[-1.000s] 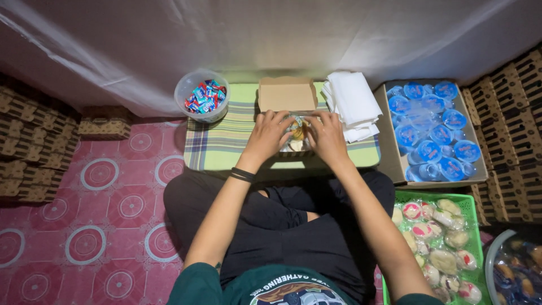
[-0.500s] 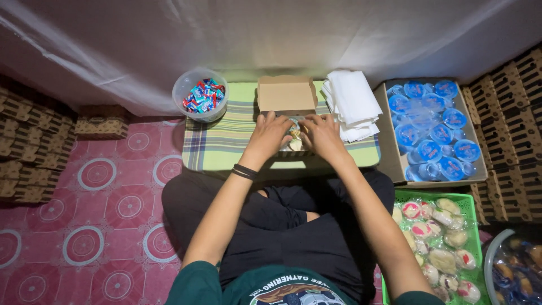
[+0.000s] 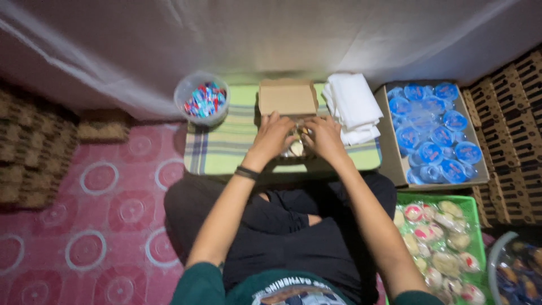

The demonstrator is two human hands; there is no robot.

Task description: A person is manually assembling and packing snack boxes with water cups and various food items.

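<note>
Over one cardboard box [image 3: 287, 97], two hands: left hand [image 3: 274, 135], right hand [image 3: 323, 137].

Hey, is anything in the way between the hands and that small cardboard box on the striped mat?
Nothing visible. Left hand and right hand rest at the open box, on wrapped items inside it.

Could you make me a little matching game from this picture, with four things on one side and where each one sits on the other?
Things:
1. round tub of small wrapped sweets
2. stack of white napkins
3. box of blue-lidded cups
4. green crate of wrapped snacks

Places:
A. on the floor by the person's right leg
B. far left corner of the low table
C. on the table, right of the open cardboard box
D. beside the table's right end

Pairs: 1-B, 2-C, 3-D, 4-A
</note>
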